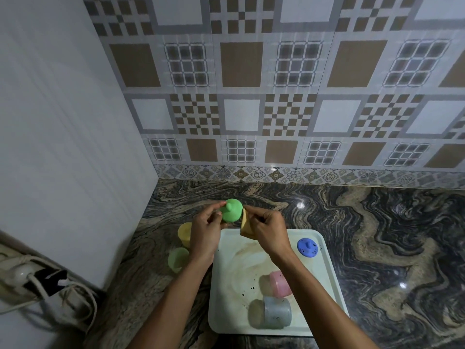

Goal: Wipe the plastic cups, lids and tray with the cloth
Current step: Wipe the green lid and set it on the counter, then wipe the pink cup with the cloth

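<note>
Lighting: you are working under dim, cool indoor light — overhead lamps are showing as small bright glints on the polished stone counter (377,222) and on the tiled wall (251,84). Shadows: your arms are casting soft shadows across the tray (324,250). Distortion: the wide lens is bowing the tile lines toward the edges. Focus: the cups are looking soft — slightly blurred.

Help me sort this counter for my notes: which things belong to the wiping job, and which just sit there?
Job:
green lid in left hand
cloth in right hand
tray
blue lid
pink cup
grey cup
yellow cup
green cup

Lying about:
power strip and cords
</note>
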